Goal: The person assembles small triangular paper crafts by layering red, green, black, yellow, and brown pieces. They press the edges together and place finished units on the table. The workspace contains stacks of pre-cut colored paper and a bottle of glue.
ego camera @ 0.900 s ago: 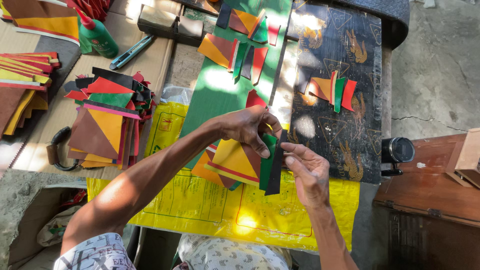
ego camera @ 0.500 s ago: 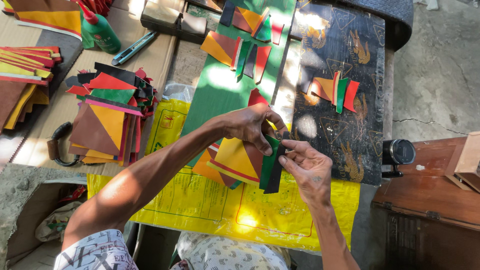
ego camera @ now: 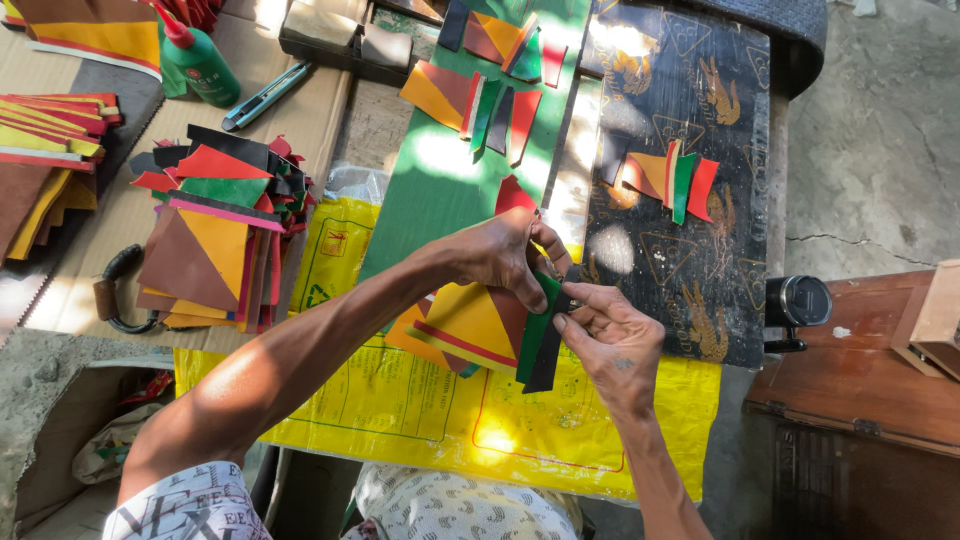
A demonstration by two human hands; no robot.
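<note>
The left hand [ego camera: 495, 255] and right hand [ego camera: 612, 345] met at the centre of the head view, above a yellow plastic sheet [ego camera: 400, 400] spread on the counter [ego camera: 320, 120]. Both grips were pressed together on a layered leather assembly [ego camera: 480, 325]: flat orange, brown and red triangular panels. The left fingers pinched its upper edge. The right fingertips pinched a narrow green strip [ego camera: 535, 330] and a black strip [ego camera: 548, 355] hanging at its 3 o'clock edge. At 9 o'clock lay a stack of cut leather pieces [ego camera: 215, 240], matte and angular. At 11 o'clock stood a green glue bottle [ego camera: 195, 60], a utility knife [ego camera: 265, 95] just beside it. Finished fan-shaped sets [ego camera: 480, 95] lay at 12 o'clock on a green board [ego camera: 440, 180].
</note>
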